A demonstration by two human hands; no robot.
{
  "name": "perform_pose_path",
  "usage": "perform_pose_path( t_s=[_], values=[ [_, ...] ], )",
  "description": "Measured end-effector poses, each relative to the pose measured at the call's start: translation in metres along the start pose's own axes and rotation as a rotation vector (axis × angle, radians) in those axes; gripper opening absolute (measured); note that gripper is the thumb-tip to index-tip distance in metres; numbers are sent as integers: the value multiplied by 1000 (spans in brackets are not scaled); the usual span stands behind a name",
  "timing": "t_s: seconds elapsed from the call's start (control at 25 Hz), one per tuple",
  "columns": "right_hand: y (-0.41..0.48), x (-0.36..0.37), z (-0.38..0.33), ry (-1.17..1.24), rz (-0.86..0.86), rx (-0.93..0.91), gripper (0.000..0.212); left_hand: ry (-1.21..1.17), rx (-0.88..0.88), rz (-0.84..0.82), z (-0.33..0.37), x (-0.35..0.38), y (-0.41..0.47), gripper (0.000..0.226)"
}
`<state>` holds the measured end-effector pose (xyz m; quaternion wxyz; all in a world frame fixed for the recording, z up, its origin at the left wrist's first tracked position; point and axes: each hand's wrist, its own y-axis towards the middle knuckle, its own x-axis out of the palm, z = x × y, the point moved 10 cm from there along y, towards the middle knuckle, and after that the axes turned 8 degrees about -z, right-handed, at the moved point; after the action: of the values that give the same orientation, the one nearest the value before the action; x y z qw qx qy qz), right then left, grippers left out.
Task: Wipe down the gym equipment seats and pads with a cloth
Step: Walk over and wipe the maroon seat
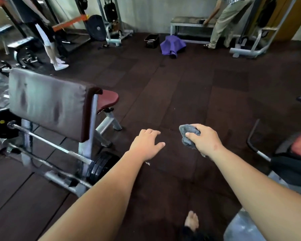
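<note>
Right hand grips the grey cloth above the floor, left hand loose and empty beside it.

cloth: grey, crumpled into a wad, gripped in the right hand, lower centre-right of the frame.
arm pad: broad, maroon, sloped, worn and streaked, at left.
seat: small, maroon, rounded, just behind the pad's right edge.
</note>
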<state>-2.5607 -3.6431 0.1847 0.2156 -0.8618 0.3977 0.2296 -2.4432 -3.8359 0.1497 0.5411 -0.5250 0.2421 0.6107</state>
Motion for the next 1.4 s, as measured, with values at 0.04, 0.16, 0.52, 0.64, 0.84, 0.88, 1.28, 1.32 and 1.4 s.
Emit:
perform_pose_path(
  t_s=[0.04,0.16,0.52,0.64,0.84,0.88,1.28,1.32,1.4],
  values=[
    [27,-6,-1,6,4,-3,20,3,-1,1,-2,-8,26,61],
    [102,-28,-1,-46,-6,-17,18,-17,-20,13,-2,-27,104,60],
    [301,-85,-21,-175,-36,-38,14,-90,-57,45,-14,-94,280,60],
    [358,-80,-33,-174,-36,-44,16,-89,-51,37,-36,-108,330,60],
    [471,-59,-57,-164,-34,0,19,-109,-57,5,-100,-142,423,60],
    [492,-55,-69,-168,-31,-3,19,-106,-59,-3,-113,-152,438,60],
    [684,20,-166,-178,-190,-128,17,-122,-195,75,-235,-238,556,60],
    [701,27,-171,-183,-216,-142,16,-130,-222,84,-246,-242,563,60],
    [741,50,-185,-214,-319,-185,14,-156,-308,105,-274,-249,579,60]
  ],
)
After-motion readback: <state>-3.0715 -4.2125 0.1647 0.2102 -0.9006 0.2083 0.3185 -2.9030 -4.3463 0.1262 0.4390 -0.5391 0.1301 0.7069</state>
